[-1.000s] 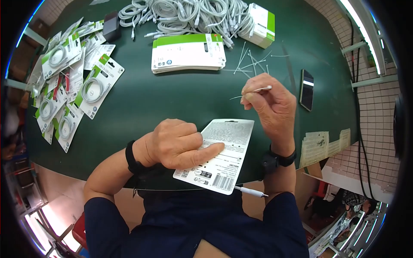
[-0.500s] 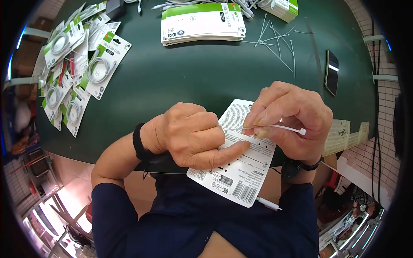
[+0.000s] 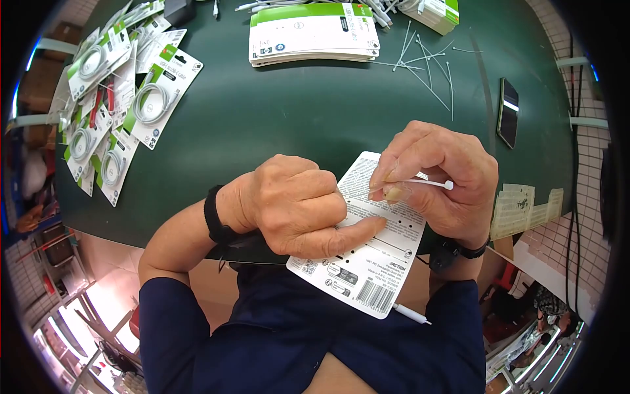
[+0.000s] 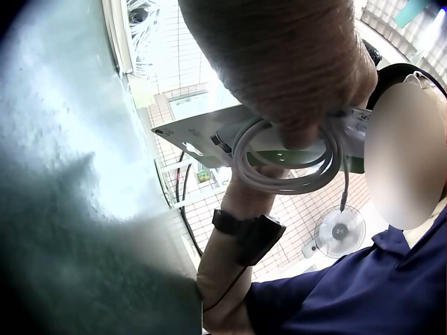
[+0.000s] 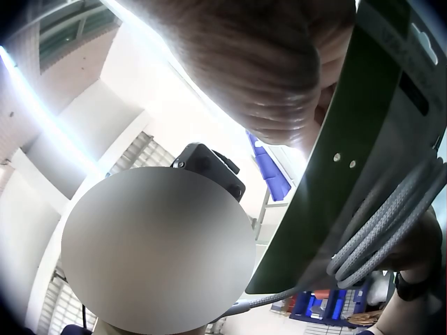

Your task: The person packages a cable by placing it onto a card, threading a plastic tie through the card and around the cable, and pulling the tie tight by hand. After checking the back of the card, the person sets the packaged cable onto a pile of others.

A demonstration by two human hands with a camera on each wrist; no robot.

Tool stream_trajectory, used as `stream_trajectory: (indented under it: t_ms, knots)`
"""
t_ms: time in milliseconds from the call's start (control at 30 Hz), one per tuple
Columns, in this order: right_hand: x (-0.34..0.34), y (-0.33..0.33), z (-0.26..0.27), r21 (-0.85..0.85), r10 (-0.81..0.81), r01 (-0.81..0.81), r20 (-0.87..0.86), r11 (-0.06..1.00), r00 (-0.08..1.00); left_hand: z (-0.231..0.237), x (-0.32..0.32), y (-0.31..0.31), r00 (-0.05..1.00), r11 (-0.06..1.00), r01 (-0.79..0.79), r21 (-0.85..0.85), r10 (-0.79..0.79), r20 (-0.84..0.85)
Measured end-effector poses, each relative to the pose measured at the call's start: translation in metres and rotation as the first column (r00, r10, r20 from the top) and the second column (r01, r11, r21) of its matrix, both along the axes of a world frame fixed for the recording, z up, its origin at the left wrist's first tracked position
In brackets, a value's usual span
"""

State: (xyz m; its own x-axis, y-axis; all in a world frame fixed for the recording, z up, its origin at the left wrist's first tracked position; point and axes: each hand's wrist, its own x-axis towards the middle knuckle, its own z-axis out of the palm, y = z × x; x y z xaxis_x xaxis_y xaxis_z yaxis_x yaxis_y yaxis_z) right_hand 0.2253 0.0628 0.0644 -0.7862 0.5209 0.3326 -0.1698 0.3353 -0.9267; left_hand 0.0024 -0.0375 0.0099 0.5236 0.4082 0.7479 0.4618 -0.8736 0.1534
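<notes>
A white packaging card (image 3: 377,266), printed side up, is held by my left hand (image 3: 298,210), its index finger stretched across the card. Beneath the card a coiled grey cable (image 4: 283,185) lies against the other face, the left fingers at its loops in the left wrist view. A white cable plug (image 3: 412,314) sticks out past the card's near edge. Between thumb and fingertips my right hand (image 3: 446,177) pinches a white cable tie (image 3: 430,182), head end pointing right. The tie's thin end is over the card's upper part, close to the left knuckles.
Several carded cables (image 3: 151,105) are heaped on the left of the green table (image 3: 249,118). At the back lie a stack of cards (image 3: 308,36), loose cable ties (image 3: 430,69) and a white-green box (image 3: 436,16). A phone (image 3: 507,113) lies to the right.
My right hand has brought the cable tie down from above the table to the card, then shifted it slightly left. The left hand keeps its grip. The head view has tilted downward.
</notes>
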Motion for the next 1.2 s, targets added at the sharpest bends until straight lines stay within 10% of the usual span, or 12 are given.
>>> stream_trajectory:
  t_ms: [900, 1100, 1200]
  knots:
    - [-0.003, 0.017, -0.004, 0.047, 0.152, -0.167, 0.228, 0.985, 0.962, -0.006, 0.016, 0.011, 0.981, 0.998, -0.069, -0.015, 0.070, 0.180]
    - [-0.005, 0.017, -0.014, -0.102, -0.443, 0.433, -0.099, 0.895, 0.891, -0.001, 0.005, 0.011, 0.957, 0.935, -0.120, -0.332, 0.198, 0.213]
    - [-0.004, 0.021, -0.019, -0.038, -0.534, 0.541, -0.240, 0.840, 0.811, -0.008, 0.018, 0.028, 0.686, 0.897, -0.158, -0.412, 0.400, 0.608]
